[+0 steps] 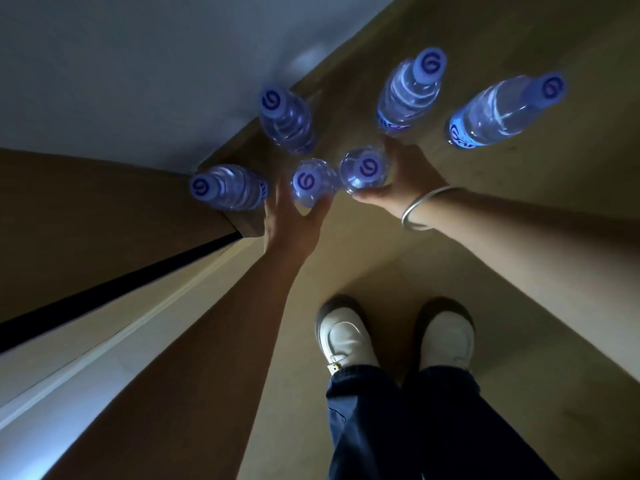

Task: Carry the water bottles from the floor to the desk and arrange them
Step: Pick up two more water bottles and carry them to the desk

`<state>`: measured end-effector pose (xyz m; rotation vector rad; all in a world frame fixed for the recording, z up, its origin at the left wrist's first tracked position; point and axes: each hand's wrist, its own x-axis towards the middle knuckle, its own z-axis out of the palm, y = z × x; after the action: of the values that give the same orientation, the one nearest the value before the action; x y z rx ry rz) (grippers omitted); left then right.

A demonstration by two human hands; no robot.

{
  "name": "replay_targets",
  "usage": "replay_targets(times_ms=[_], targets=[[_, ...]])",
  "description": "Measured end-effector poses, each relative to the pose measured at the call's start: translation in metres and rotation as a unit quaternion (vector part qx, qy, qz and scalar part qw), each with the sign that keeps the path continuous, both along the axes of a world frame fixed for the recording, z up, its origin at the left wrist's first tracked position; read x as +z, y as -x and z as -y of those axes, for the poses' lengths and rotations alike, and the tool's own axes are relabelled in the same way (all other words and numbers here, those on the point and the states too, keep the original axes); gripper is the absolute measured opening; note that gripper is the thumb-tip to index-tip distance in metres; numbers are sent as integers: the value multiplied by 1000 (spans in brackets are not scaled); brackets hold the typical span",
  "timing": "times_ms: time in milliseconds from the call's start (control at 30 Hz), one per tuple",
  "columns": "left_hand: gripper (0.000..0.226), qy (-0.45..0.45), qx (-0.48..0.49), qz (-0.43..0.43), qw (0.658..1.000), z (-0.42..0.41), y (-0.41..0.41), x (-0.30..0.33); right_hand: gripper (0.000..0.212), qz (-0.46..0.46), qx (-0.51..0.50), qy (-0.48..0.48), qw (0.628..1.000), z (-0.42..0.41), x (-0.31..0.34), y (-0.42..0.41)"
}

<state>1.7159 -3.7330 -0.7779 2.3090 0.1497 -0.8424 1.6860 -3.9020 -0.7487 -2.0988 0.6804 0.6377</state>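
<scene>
Six clear plastic water bottles with pale blue caps stood upright on the tan floor [519, 202], seen from above in dim light. The left hand [291, 226] reached down and its grip was closed around the bottle just left of centre [311, 183], fingers curled about its shoulder. The right hand [405, 178], with a silver bangle [420, 209] on its wrist, held the neighbouring bottle [363, 169] in the same way, thumb at the near side and fingers round the far side. These two bottles stood just beside each other in the middle of the group.

From that pair, a third bottle [227, 187] stood at nine o'clock, close to the corner of a brown wooden cabinet [86, 220]. A fourth [285, 121] stood at eleven o'clock by the foot of the grey wall [138, 64]. A fifth [410, 93] stood at one o'clock, and the sixth [502, 110] at two o'clock, farther out, its blue label showing.

At six o'clock, the person's two white shoes [346, 337] and dark blue trouser legs [415, 427] rested on the floor.
</scene>
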Motion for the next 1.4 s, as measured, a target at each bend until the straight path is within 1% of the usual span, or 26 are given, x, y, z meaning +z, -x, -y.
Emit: replay_targets(times_ms=[100, 133, 200, 267, 333, 467, 533, 633, 767, 833, 900, 1000, 1133, 1267, 1400], targets=[[75, 33, -15, 36, 999, 2, -11, -2, 88, 0, 49, 3, 999, -2, -17, -12], [74, 46, -21, 40, 998, 5, -15, -1, 87, 10, 56, 5, 998, -2, -19, -14], [63, 53, -32, 37, 997, 7, -20, 0, 68, 41, 61, 0, 997, -2, -20, -15], [56, 37, -26, 28, 999, 5, -18, 3, 52, 48, 66, -3, 997, 0, -16, -11], [55, 22, -16, 13, 1000, 0, -12, 8, 49, 25, 91, 5, 995, 3, -11, -4], [57, 14, 18, -11, 1000, -15, 19, 39, 59, -64, 149, 19, 987, 4, 19, 29], [58, 5, 35, -25, 999, -24, 43, 65, 64, -94, 152, 18, 984, 2, 47, 50], [59, -20, 43, -56, 997, -36, 76, 110, 73, -112, 165, 25, 980, -4, 97, 80], [59, -38, 68, -96, 992, -45, 121, 176, 69, -122, 195, 6, 973, -17, 167, 109], [58, -39, 82, -94, 991, -46, 141, 210, 63, -110, 181, -19, 977, -22, 201, 119], [56, -11, 112, -77, 991, -48, 162, 248, 63, -67, 170, -30, 983, -30, 241, 129], [52, 39, 171, -24, 984, -49, 190, 310, 67, 10, 207, -15, 978, -41, 306, 141], [52, 51, 239, 26, 969, -50, 215, 391, 68, 41, 249, -6, 968, -55, 388, 139], [54, 46, 334, 72, 939, -60, 234, 468, 70, 85, 339, -1, 937, -76, 465, 139], [56, 43, 381, 111, 917, -89, 253, 533, 67, 154, 406, -14, 901, -112, 530, 150]])
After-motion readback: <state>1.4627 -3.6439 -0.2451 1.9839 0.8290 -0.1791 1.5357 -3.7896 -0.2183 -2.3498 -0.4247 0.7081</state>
